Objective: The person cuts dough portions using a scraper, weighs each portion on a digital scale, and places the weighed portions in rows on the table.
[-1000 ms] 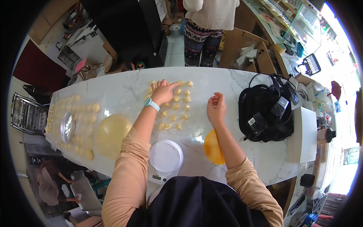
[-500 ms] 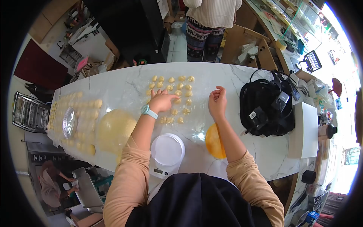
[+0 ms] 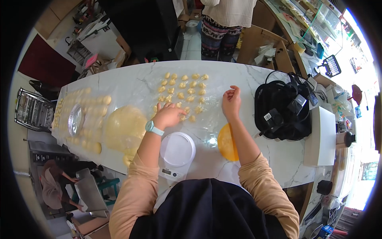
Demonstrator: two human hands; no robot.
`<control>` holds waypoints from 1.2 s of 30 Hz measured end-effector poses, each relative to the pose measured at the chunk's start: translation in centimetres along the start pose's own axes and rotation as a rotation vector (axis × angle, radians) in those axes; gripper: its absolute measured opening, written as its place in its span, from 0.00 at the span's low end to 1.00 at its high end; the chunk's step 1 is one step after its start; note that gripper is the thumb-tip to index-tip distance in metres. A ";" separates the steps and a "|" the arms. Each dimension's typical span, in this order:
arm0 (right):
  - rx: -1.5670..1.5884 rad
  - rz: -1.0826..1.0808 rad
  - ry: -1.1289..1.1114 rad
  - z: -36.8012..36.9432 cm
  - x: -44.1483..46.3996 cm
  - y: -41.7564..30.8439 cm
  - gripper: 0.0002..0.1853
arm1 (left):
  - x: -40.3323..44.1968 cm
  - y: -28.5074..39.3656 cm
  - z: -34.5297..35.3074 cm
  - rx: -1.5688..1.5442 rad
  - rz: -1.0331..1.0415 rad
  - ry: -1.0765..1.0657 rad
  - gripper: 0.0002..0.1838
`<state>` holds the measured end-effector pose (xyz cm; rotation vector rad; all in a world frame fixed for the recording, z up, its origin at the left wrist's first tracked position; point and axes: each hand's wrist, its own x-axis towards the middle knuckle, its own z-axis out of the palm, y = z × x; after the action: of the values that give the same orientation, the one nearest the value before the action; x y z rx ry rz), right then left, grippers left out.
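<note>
My left hand [image 3: 168, 115], with a pale blue watch [image 3: 153, 128] on its wrist, reaches palm down over the near rows of small yellow dough pieces [image 3: 181, 95]. Its fingers are spread and touch or cover some of them; what lies under the palm is hidden. The pieces sit on clear plastic sheeting. To the right, my right hand [image 3: 231, 102] is raised with curled fingers, apart from the dough; I cannot make out whether they hold anything. An orange round lid or dish [image 3: 227, 144] lies partly under my right forearm. A white digital scale [image 3: 178, 149] stands between my arms.
A large dough mass [image 3: 125, 126] lies under plastic on the left. Beyond it are rows of dough balls [image 3: 95, 111] and a foil tray [image 3: 75, 120]. A black bag [image 3: 282, 111] and white box [image 3: 321, 136] occupy the right. A person [image 3: 227, 20] stands across the table.
My left hand has moved toward me, over the nearest dough pieces, uncovering pieces farther away. My right hand stays raised in nearly the same place. The whole view has shifted slightly.
</note>
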<state>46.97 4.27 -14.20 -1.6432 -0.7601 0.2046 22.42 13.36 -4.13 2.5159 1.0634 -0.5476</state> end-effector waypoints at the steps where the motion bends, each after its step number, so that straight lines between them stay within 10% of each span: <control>1: 0.000 -0.001 0.003 -0.1 0.0 0.1 0.20 | -0.6 0.1 0.0 -0.007 -0.014 -0.027 0.26; 28: -0.020 0.019 -0.033 -0.2 -0.3 -0.5 0.17 | -4.3 -1.5 5.8 -0.215 -0.069 0.147 0.22; 36: 0.147 0.119 0.002 -0.1 0.9 2.1 0.15 | -6.8 -2.6 6.0 -0.476 0.061 0.628 0.09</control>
<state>48.49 4.69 -15.93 -1.5494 -0.6316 0.3353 14.89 8.21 -6.48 2.3009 1.1357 0.5031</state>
